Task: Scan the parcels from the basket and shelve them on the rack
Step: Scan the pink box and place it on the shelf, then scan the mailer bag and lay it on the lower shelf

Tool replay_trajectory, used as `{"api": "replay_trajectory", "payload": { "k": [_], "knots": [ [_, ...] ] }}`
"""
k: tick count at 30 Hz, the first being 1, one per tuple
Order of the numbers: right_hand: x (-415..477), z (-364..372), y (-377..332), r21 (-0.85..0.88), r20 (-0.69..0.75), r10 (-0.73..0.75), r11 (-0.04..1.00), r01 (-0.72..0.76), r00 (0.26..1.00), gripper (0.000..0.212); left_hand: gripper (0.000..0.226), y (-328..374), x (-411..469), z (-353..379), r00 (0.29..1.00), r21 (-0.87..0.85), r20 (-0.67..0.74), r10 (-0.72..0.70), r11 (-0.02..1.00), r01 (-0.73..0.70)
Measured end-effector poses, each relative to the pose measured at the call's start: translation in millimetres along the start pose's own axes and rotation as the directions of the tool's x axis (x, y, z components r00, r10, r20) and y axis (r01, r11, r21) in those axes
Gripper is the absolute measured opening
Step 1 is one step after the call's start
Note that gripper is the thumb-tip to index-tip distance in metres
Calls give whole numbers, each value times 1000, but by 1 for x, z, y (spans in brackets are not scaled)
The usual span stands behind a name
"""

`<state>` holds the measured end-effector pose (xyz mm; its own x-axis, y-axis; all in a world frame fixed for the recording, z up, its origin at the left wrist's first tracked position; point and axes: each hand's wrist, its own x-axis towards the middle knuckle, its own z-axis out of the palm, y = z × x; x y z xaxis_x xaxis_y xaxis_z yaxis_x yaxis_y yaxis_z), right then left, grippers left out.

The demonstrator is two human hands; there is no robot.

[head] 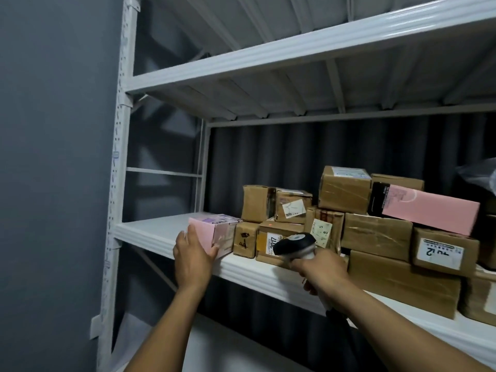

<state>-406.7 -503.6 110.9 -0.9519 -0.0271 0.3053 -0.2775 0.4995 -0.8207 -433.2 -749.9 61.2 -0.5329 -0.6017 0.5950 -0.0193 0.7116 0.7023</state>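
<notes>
Start at the left post of the rack (118,183), then the bare stretch of shelf (150,229) beside it. Next, at the shelf's front edge, the pink box (212,233), gripped by the left hand (192,257), with fingers (188,237) up its left face and thumb hooked across the near face. Seated flat, touching a small brown box (245,238) on its right. Judged to be the shelving step, close to finished.

To do it well: slide the pink box back from the lip, square it with its neighbour, and let go only once fully supported. Avoid shoving sideways into the brown pile.

Further right, the scanner (295,244), clenched in the right hand (322,272), its head pointed toward the stack (375,234), with a red dot (269,225) on one brown lid. Keep that hand clear of the pile and the beam off parcels probably logged already.

Far right, a long pink box (429,212) lying on top of the stack, so take care not to jolt the shelf. No basket in view.
</notes>
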Motion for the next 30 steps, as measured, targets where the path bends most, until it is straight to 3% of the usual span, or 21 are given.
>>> {"api": "replay_trajectory", "payload": {
  "k": [4, 10, 14, 19, 25, 30],
  "knots": [
    [16, 10, 1, -4, -7, -8, 1000, 8, 1000, 12, 59, -11, 13, 17, 996, 15, 89, -9, 1000, 8],
    [26, 15, 6, -51, 1, -22, 998, 22, 1000, 13, 69, -15, 25, 43, 969, -13, 242, 59, 998, -58],
    [29, 16, 12, -61, -7, -11, 998, 10, 1000, 14, 83, -19, 32, 51, 910, 71, 407, 82, 990, -121],
    [24, 19, 15, -46, 19, 8, 999, -7, 1000, 12, 81, -15, 30, 49, 842, 174, 532, 84, 963, -206],
    [6, 11, 16, -33, 26, -15, 999, 16, 1000, 12, 77, -2, 13, 30, 845, 214, 526, 94, 947, -239],
    [-30, -21, 21, -59, 47, -58, 996, 61, 997, 11, 68, 27, -30, 0, 834, 221, 521, 185, 914, -341]
  ]
}}
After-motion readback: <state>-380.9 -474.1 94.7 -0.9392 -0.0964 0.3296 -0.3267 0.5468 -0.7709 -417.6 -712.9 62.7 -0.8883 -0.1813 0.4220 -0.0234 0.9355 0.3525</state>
